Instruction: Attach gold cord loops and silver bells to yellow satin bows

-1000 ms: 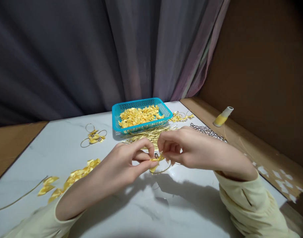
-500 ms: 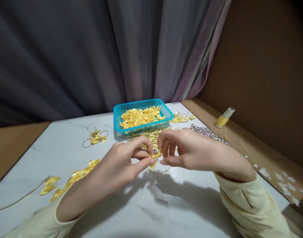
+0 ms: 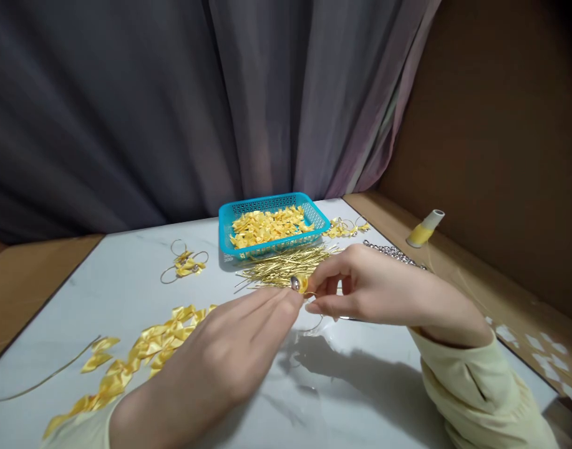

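Observation:
My right hand (image 3: 360, 287) pinches a small yellow ribbon bow (image 3: 300, 284) with a silver bell on a thin gold loop, just above the white table (image 3: 314, 386). My left hand (image 3: 229, 355) lies flatter, its fingertips touching the same bow from the left. Behind the hands lies a pile of thin gold wires (image 3: 286, 267), and behind that a blue basket (image 3: 271, 226) full of yellow bows.
A string of yellow bows (image 3: 140, 349) trails across the left of the table. Finished bows on gold loops (image 3: 185, 265) lie at the back left and beside the basket (image 3: 344, 227). Silver bells (image 3: 391, 251) and a yellow thread spool (image 3: 423, 229) sit at the right.
My left hand has uncurled and dropped lower, with only its fingertips now at the bow. My right hand keeps its pinch. The view has shifted slightly, showing more of the bow string.

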Tool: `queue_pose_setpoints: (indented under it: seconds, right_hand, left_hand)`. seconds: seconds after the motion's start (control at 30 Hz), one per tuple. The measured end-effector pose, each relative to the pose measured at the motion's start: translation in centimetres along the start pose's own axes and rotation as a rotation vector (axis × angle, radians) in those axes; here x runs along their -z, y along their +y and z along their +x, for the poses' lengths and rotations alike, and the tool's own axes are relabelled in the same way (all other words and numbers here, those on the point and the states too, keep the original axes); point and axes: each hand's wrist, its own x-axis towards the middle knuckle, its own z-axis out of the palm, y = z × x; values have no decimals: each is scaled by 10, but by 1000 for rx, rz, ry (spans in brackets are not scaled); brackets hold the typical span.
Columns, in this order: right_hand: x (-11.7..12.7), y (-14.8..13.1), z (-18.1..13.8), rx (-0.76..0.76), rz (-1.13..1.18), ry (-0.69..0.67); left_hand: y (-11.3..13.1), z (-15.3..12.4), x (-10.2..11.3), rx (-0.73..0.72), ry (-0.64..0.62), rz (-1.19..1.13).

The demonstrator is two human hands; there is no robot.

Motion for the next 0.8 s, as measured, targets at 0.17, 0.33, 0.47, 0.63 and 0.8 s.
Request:
queue_pose_setpoints:
  seconds: [0.17, 0.33, 0.47, 0.63, 0.8]
  right_hand:
    - [2, -1, 0, -22, 143, -35]
    - [2, -2, 2, -51, 223, -49]
    - [3, -2, 2, -43, 220, -48]
    - [1, -2, -1, 37, 107, -8]
    - [-6, -5, -5, 158, -122, 74]
  left_hand:
    - [1, -4, 3, -34, 42, 81]
    - [-1, -3, 1, -103, 89, 117]
    - [-1, 2, 1, -50, 80, 66]
    - [-1, 3, 3, 118, 16, -83]
    - [2, 13, 16, 275, -9, -226]
